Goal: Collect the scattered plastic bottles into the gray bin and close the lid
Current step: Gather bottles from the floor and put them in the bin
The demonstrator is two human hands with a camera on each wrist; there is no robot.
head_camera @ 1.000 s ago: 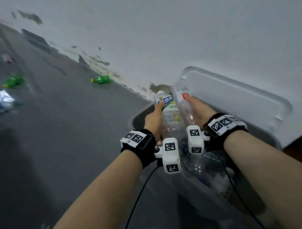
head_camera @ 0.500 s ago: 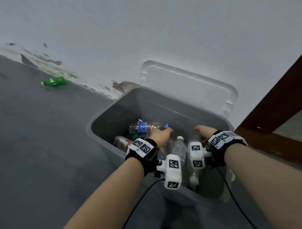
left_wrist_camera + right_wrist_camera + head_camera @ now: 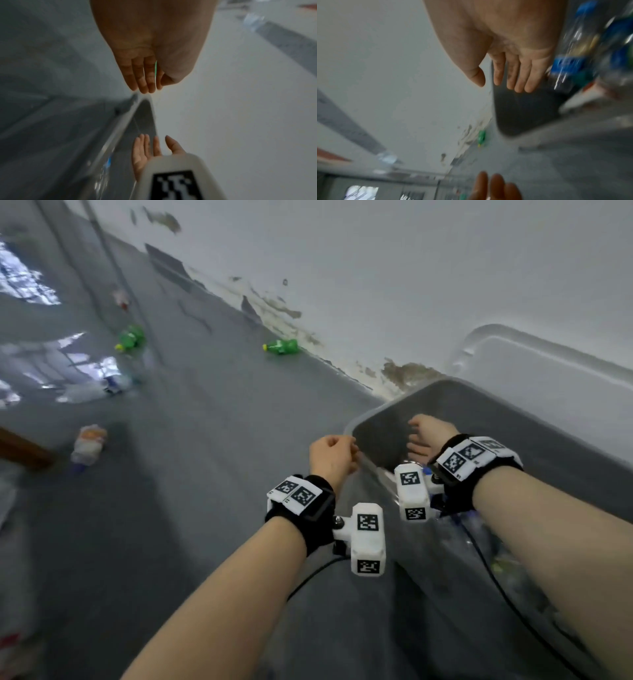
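The gray bin [image 3: 496, 419] stands by the wall at the right, and its pale lid [image 3: 548, 378] leans upright behind it. Clear bottles with blue labels [image 3: 570, 62] lie inside. My left hand [image 3: 349, 448] hovers at the bin's left rim [image 3: 120, 128], fingers loosely bent and holding nothing. Over the bin's opening my right hand [image 3: 416, 433] is empty with relaxed fingers; the right wrist view shows those fingers [image 3: 518, 75] straight. On the floor lie a green bottle [image 3: 281, 347] by the wall, a second green bottle [image 3: 132, 337] farther left, and a bottle with an orange label [image 3: 89, 443].
More clear crushed bottles [image 3: 92, 388] lie on the gray floor at the left, and a small red-marked one [image 3: 121, 299] lies farther back. A brown wooden edge [image 3: 24, 450] enters from the left. The white wall [image 3: 376, 268] has peeling paint along its base.
Both hands held bottles over the bin, lowered them inside and let go. They are now raised and empty, and my view has swung left toward the floor.
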